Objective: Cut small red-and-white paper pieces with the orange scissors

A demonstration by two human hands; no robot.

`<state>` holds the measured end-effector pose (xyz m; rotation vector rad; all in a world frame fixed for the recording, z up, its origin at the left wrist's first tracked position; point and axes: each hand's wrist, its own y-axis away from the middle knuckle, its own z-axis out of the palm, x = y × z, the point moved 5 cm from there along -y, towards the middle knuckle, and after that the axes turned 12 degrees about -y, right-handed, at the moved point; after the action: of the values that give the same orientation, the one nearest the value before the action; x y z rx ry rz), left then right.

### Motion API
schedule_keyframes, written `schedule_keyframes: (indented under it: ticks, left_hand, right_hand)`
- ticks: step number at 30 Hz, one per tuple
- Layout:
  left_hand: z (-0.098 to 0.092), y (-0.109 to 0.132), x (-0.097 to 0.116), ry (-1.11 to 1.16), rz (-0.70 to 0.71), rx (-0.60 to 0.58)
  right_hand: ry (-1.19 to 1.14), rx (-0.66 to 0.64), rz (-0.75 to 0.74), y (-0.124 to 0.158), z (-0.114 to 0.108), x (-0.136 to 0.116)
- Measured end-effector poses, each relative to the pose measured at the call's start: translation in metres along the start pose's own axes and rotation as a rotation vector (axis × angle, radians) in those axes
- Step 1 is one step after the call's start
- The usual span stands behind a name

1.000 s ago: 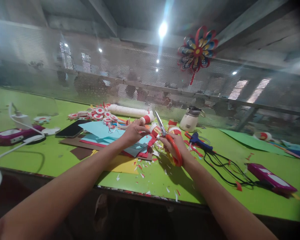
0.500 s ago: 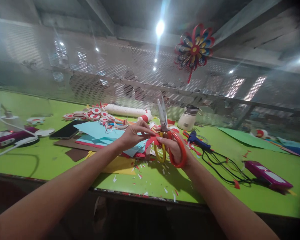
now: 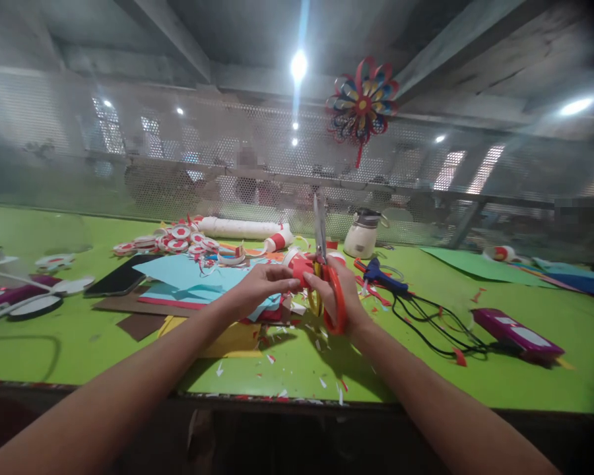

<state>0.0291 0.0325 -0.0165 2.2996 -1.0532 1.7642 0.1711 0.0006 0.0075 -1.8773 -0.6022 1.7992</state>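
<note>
Tabletop: we see the green tabletop (image 3: 84,336) spread beneath everything, with both our hands over its middle.
Blue paper: the sheets (image 3: 193,269) lie in an uneven stack, left of our left hand and partly behind it.
Left hand: our left hand (image 3: 260,284) pinches the red paper between thumb and fingers.
Right hand: our right hand (image 3: 345,300) is curled around the scissors' handles, its foremost fingertip close against the red paper's right side; we cannot tell if it grips there.
Scissors: we have the scissors (image 3: 320,244) upright, blades up, the orange loop against our right hand.
Bottle: the white bottle (image 3: 362,239) stands beyond our right hand.
Glue gun: we find it (image 3: 383,277) to the right of that hand.
Red paper: the piece (image 3: 301,268) is between our fingertips, just left of the scissors.
Scraps: we see bits (image 3: 270,359) strewn below our hands.
</note>
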Motion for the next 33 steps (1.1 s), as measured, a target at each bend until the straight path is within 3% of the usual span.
schedule_keyframes:
  ticks: [8,15,26,33]
  left_hand:
    - [-0.009,-0.001,-0.001,0.088,-0.008,0.072]
    - [0.0,0.002,-0.007,0.256,-0.134,-0.166]
    - [0.001,0.006,-0.001,0.206,-0.129,-0.235]
    - [-0.003,0.002,-0.013,0.337,-0.187,-0.124]
  right_hand:
    - [0.027,-0.034,-0.004,0.002,0.006,-0.005]
    - [-0.034,-0.003,0.052,0.0,0.0,-0.004]
    - [-0.276,0.043,0.199,-0.001,-0.003,0.026]
    - [-0.226,0.102,0.19,-0.003,-0.012,0.032]
